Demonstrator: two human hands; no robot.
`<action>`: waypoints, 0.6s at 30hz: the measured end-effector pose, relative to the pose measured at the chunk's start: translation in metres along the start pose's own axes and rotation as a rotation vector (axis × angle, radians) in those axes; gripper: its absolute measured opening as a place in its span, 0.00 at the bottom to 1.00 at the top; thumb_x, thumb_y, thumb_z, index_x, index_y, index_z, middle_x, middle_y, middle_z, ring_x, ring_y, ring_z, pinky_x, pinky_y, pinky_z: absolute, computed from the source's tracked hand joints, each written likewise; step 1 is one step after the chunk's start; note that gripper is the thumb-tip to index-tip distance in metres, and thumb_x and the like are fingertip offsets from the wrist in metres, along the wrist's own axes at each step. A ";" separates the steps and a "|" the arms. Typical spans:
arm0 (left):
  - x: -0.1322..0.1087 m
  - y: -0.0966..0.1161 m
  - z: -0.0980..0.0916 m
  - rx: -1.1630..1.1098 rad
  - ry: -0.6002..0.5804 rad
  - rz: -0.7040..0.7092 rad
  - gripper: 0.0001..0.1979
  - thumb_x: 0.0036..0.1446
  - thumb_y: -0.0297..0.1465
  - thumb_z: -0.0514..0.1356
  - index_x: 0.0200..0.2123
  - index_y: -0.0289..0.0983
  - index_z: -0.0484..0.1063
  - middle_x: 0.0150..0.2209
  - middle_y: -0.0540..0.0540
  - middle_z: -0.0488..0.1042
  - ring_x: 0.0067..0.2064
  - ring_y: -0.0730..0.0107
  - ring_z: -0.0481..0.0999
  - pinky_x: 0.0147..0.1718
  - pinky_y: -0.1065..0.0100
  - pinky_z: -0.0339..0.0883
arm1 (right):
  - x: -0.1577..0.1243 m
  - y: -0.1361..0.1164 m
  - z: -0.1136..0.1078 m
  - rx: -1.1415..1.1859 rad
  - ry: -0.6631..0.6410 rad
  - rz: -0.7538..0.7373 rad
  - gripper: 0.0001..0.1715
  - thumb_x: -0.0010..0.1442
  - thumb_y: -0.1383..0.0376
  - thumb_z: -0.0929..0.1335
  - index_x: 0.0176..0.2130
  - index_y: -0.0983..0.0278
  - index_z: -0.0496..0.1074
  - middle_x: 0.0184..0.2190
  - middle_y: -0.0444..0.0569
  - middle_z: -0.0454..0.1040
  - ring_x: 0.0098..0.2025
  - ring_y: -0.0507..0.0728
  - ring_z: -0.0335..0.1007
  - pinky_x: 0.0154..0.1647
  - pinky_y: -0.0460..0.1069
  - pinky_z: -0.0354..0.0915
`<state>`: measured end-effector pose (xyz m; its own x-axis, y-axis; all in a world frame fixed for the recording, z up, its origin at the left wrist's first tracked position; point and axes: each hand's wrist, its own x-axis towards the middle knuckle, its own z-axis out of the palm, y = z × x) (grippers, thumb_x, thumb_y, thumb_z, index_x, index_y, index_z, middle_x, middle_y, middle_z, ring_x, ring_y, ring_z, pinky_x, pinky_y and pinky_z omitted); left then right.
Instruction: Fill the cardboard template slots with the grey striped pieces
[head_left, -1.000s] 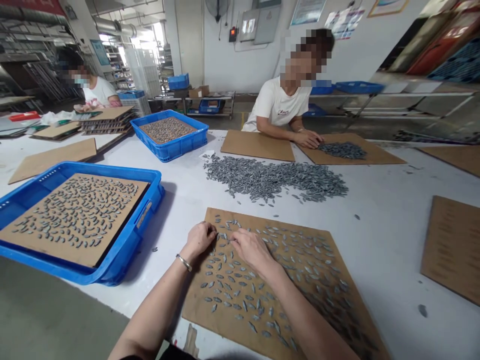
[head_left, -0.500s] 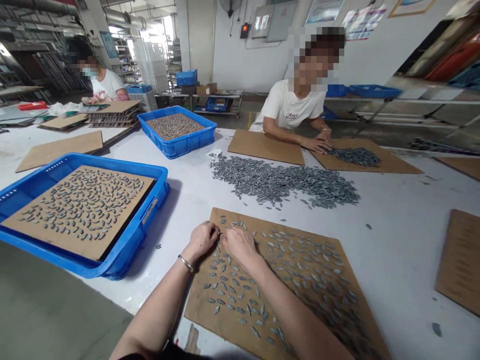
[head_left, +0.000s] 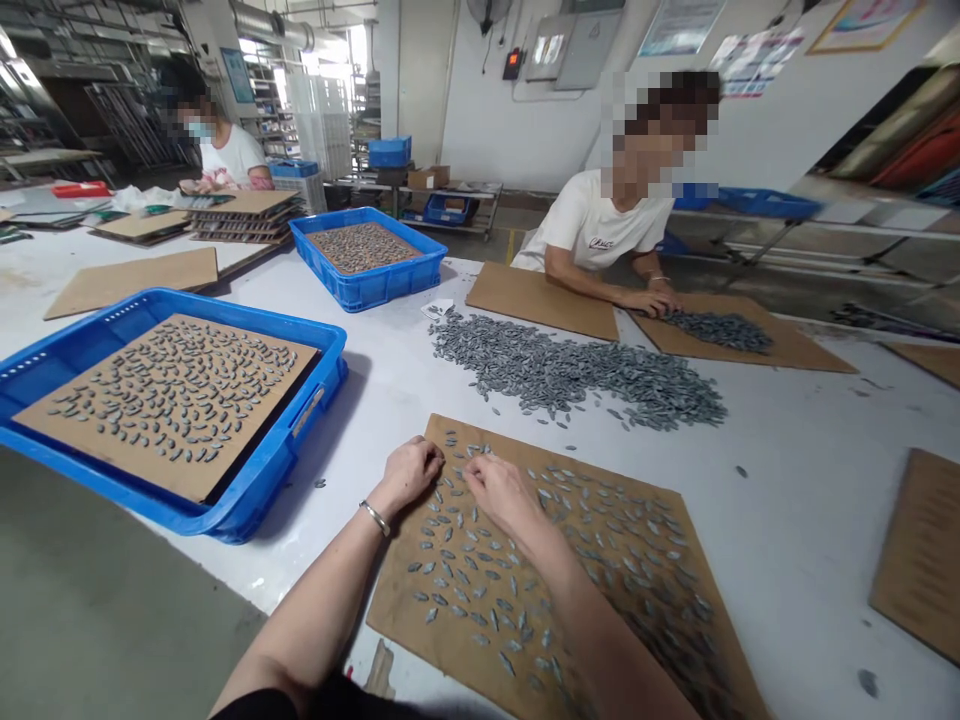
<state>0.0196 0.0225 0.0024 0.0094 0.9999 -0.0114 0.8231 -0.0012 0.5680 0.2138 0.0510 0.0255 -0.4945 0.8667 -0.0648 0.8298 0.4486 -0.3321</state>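
A brown board [head_left: 397, 600] lies in front of me, with many small grey leaf-shaped pieces [head_left: 493, 575] spread over it, apart from one another. My left hand [head_left: 412, 468] rests at the board's far left edge, its fingers curled together; whatever they pinch is hidden. Just to its right, my right hand [head_left: 504, 490] is over the board with fingertips bent down and closed among the pieces. Any piece between those fingers is too small to make out. Beyond the board a large heap of the same grey pieces [head_left: 555, 360] lies on the white table [head_left: 795, 480].
On the left a blue tray [head_left: 225, 530] holds a board covered with pieces; another blue tray [head_left: 367, 290] stands behind it. Across the table a co-worker [head_left: 600, 225] handles pieces on a board [head_left: 795, 350]. Another person [head_left: 225, 155] sits far left. A further board [head_left: 919, 540] lies right.
My right hand has moved slightly right, away from my left hand, widening the gap between them. My left hand stays by the board's edge. The whole view has shifted a little.
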 end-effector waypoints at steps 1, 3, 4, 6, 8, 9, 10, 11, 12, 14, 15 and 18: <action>0.000 0.000 0.000 0.004 -0.006 0.003 0.10 0.66 0.29 0.56 0.42 0.40 0.79 0.44 0.44 0.79 0.42 0.64 0.78 0.41 0.68 0.68 | -0.004 0.008 -0.001 0.024 0.022 0.021 0.12 0.70 0.64 0.64 0.39 0.61 0.78 0.41 0.52 0.80 0.42 0.58 0.76 0.42 0.48 0.61; 0.001 0.000 -0.002 0.010 -0.028 0.017 0.10 0.66 0.29 0.56 0.41 0.40 0.79 0.45 0.44 0.78 0.42 0.64 0.78 0.42 0.68 0.68 | -0.013 0.023 -0.002 0.064 0.061 0.060 0.12 0.69 0.63 0.65 0.38 0.61 0.78 0.40 0.51 0.80 0.42 0.58 0.75 0.42 0.48 0.61; 0.002 0.000 -0.002 0.012 -0.042 0.029 0.10 0.66 0.29 0.56 0.41 0.40 0.79 0.45 0.44 0.78 0.42 0.64 0.78 0.42 0.68 0.68 | -0.019 0.031 -0.004 0.078 0.075 0.080 0.13 0.69 0.63 0.64 0.37 0.61 0.78 0.40 0.51 0.80 0.41 0.58 0.75 0.42 0.48 0.62; 0.004 -0.001 -0.004 0.010 -0.069 0.056 0.11 0.67 0.30 0.56 0.40 0.40 0.79 0.44 0.44 0.78 0.42 0.64 0.78 0.42 0.68 0.68 | -0.031 0.043 -0.006 0.100 0.089 0.124 0.13 0.68 0.64 0.64 0.36 0.60 0.78 0.39 0.50 0.80 0.42 0.57 0.76 0.43 0.48 0.62; 0.005 -0.002 -0.005 0.012 -0.086 0.079 0.11 0.67 0.30 0.55 0.39 0.40 0.79 0.43 0.44 0.78 0.41 0.65 0.77 0.42 0.68 0.68 | -0.042 0.051 -0.007 0.110 0.079 0.166 0.13 0.68 0.63 0.64 0.36 0.60 0.78 0.40 0.50 0.80 0.42 0.58 0.76 0.44 0.49 0.63; 0.006 -0.003 -0.006 0.013 -0.086 0.089 0.12 0.67 0.30 0.54 0.39 0.40 0.79 0.42 0.44 0.78 0.41 0.65 0.77 0.42 0.68 0.68 | -0.047 0.053 -0.008 0.112 0.069 0.182 0.14 0.68 0.63 0.64 0.36 0.60 0.78 0.40 0.50 0.80 0.42 0.58 0.76 0.44 0.49 0.64; 0.006 -0.003 -0.006 0.012 -0.083 0.097 0.12 0.67 0.29 0.54 0.38 0.40 0.78 0.42 0.44 0.78 0.40 0.65 0.77 0.43 0.67 0.68 | -0.051 0.054 -0.008 0.113 0.059 0.189 0.14 0.68 0.63 0.63 0.37 0.60 0.78 0.41 0.50 0.80 0.42 0.57 0.76 0.44 0.49 0.64; 0.007 -0.004 -0.006 0.008 -0.078 0.103 0.12 0.67 0.29 0.54 0.38 0.40 0.78 0.42 0.43 0.78 0.40 0.65 0.77 0.43 0.67 0.68 | -0.054 0.054 -0.007 0.112 0.048 0.189 0.15 0.69 0.63 0.63 0.38 0.60 0.78 0.41 0.51 0.80 0.42 0.57 0.76 0.44 0.49 0.64; 0.007 -0.005 -0.007 -0.001 -0.071 0.104 0.13 0.67 0.29 0.53 0.38 0.40 0.78 0.42 0.43 0.78 0.40 0.65 0.77 0.44 0.67 0.68 | -0.056 0.053 -0.007 0.112 0.038 0.182 0.15 0.69 0.64 0.62 0.39 0.61 0.78 0.42 0.51 0.80 0.42 0.57 0.76 0.44 0.49 0.64; 0.007 -0.006 -0.007 -0.042 -0.054 0.087 0.13 0.68 0.31 0.53 0.38 0.39 0.78 0.43 0.42 0.79 0.41 0.64 0.77 0.45 0.66 0.69 | -0.055 0.050 -0.007 0.116 0.025 0.142 0.15 0.70 0.65 0.62 0.42 0.61 0.78 0.44 0.52 0.79 0.43 0.57 0.75 0.43 0.49 0.65; 0.007 -0.008 -0.007 -0.073 -0.038 0.067 0.14 0.68 0.32 0.52 0.38 0.39 0.78 0.43 0.42 0.79 0.41 0.63 0.78 0.45 0.65 0.69 | -0.052 0.048 -0.008 0.118 0.019 0.106 0.15 0.70 0.65 0.62 0.43 0.61 0.78 0.45 0.52 0.79 0.43 0.57 0.75 0.42 0.49 0.65; 0.007 -0.012 -0.006 -0.184 0.038 -0.015 0.14 0.69 0.35 0.52 0.39 0.39 0.78 0.43 0.42 0.81 0.43 0.61 0.79 0.46 0.63 0.70 | -0.041 0.044 -0.011 0.083 -0.015 -0.021 0.13 0.70 0.66 0.64 0.46 0.61 0.78 0.47 0.53 0.78 0.43 0.57 0.75 0.43 0.49 0.64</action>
<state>0.0061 0.0299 0.0008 -0.0265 0.9996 0.0081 0.7050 0.0129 0.7091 0.2733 0.0372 0.0244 -0.5162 0.8535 -0.0710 0.7950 0.4467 -0.4105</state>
